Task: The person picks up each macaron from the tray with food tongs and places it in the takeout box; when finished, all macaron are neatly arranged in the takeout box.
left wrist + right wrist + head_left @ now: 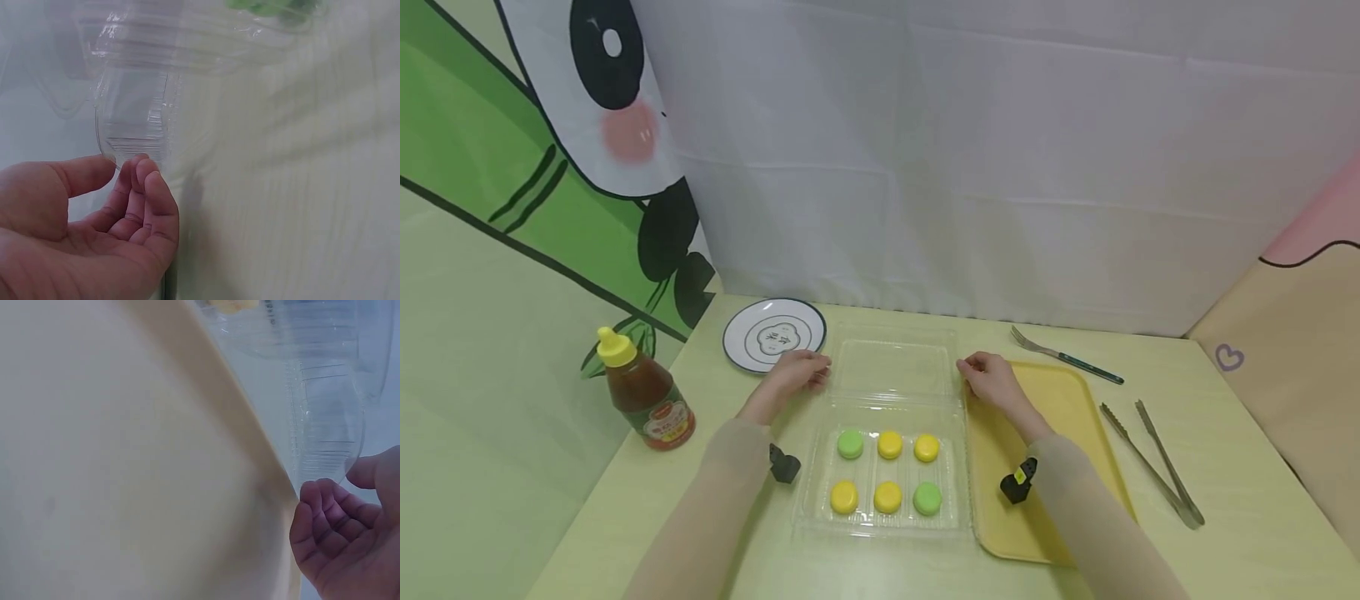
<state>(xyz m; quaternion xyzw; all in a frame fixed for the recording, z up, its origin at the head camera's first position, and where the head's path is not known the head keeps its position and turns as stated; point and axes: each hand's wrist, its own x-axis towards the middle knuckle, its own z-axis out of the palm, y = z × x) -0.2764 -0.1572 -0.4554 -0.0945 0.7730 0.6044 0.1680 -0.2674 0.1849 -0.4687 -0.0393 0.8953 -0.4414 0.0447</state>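
Note:
A clear plastic box (808,512) lies opened out, its lid (891,367) folded back on the far side. Several yellow macarons (887,497) and two green macarons (927,498) sit in two rows inside its base. My left hand (795,375) pinches the lid's left edge between thumb and fingertips, as the left wrist view shows. At the opposite edge, the thumb and fingers of my right hand (996,383) pinch the lid, with that forearm reaching over the yellow tray (1056,383).
Behind my left hand is a white plate (752,333) with a dark rim. A sauce bottle (651,396) with a yellow cap stands at the left. Right of the tray lie metal tongs (1157,467), and a green-handled fork (1067,357) lies behind it. A white cloth (962,167) hangs at the back.

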